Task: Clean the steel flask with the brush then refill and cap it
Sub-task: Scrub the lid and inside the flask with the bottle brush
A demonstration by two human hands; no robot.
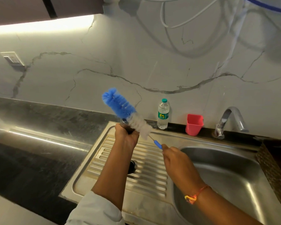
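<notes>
My left hand [126, 135] wraps firmly round the smooth steel flask [124, 122], held above the ribbed steel drainboard [149, 176]. It is rigid and probably slippery when wet, so I grip its body. My right hand [173, 157] pinches the handle end of the light, bendy blue-and-white bristle brush [120, 106].

The plastic water bottle [163, 114] carries a green label whose print is too small to read.

The left hand [126, 137] grips the flask [125, 122] above the drainboard [152, 177]. The right hand [177, 159] pinches the brush [120, 104] by its handle.
</notes>
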